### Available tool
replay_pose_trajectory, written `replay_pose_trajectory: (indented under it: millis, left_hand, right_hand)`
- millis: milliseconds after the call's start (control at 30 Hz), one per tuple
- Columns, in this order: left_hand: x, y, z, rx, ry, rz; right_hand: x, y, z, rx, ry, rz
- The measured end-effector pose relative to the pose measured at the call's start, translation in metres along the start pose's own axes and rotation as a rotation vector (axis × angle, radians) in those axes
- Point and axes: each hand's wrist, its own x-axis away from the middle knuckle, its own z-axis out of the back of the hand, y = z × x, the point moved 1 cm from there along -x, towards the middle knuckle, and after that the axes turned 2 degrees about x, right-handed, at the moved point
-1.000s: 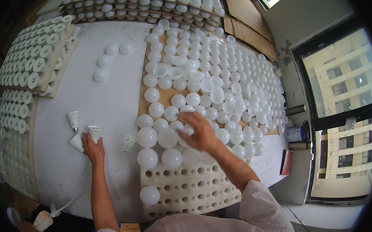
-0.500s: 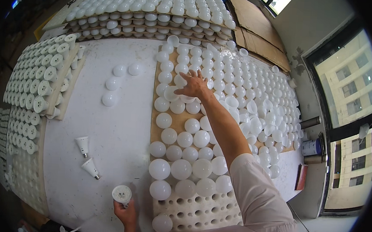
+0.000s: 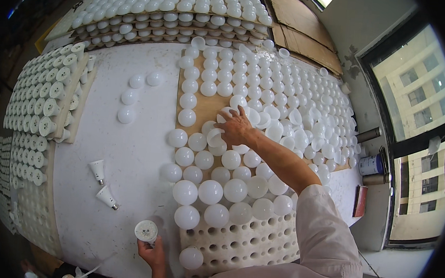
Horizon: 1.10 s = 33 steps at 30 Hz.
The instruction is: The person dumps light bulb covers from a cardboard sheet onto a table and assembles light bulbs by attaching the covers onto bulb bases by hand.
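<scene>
Low in the view, my left hand (image 3: pixel 153 254) is closed around a white LED bulb base (image 3: pixel 146 231), its round circuit face turned up. My right hand (image 3: pixel 235 126) lies over the frosted white bulb covers (image 3: pixel 220 192) at the middle of the board, fingers bent and apart, touching several domes. What lies under that palm is hidden. Two more bulb bases, one upper (image 3: pixel 97 170) and one lower (image 3: pixel 106 197), lie on their sides on the white table, left of the covers.
A few loose covers (image 3: pixel 126 115) sit on the white table (image 3: pixel 94 130). Trays of bulb bases (image 3: pixel 45 90) stand at the left, stacked boards of covers (image 3: pixel 174 17) at the back. A holed foam block (image 3: pixel 241 243) lies in front, with one cover (image 3: pixel 191 258) on it.
My right hand has swept nearer and slightly right, pulling covers along and baring a strip of brown board. The left hand keeps the bulb base in nearly the same place.
</scene>
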Motion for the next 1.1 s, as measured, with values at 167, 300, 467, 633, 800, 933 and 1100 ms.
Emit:
replay_pose_trajectory:
  millis: [167,300,467,633,800,933,1100]
  left_hand:
    - [0.029,0.020,0.012,0.117,-0.073,0.034]
    - [0.071,0.051,0.022,0.317,-0.096,-0.081]
    - [0.147,0.099,0.033,0.371,-0.181,-0.147]
    - [0.230,0.101,0.018,0.429,-0.300,-0.121]
    - [0.297,0.092,0.007,0.396,-0.467,-0.067]
    - [0.348,0.079,0.012,0.408,-0.465,-0.067]
    - [0.387,0.079,0.018,0.254,-0.623,-0.016]
  right_hand:
    - [0.066,0.010,0.024,-0.093,0.382,0.049]
    - [0.180,-0.005,0.083,-0.779,0.419,-0.122]
    - [0.376,-0.047,0.022,-0.588,0.829,0.017]
    - [0.500,-0.088,-0.104,-0.339,0.618,-0.072]
    - [0.566,-0.096,-0.115,-0.307,0.398,-0.094]
    - [0.600,-0.105,-0.111,-0.370,0.259,-0.068]
    - [0.611,-0.097,-0.079,-0.814,0.392,-0.107]
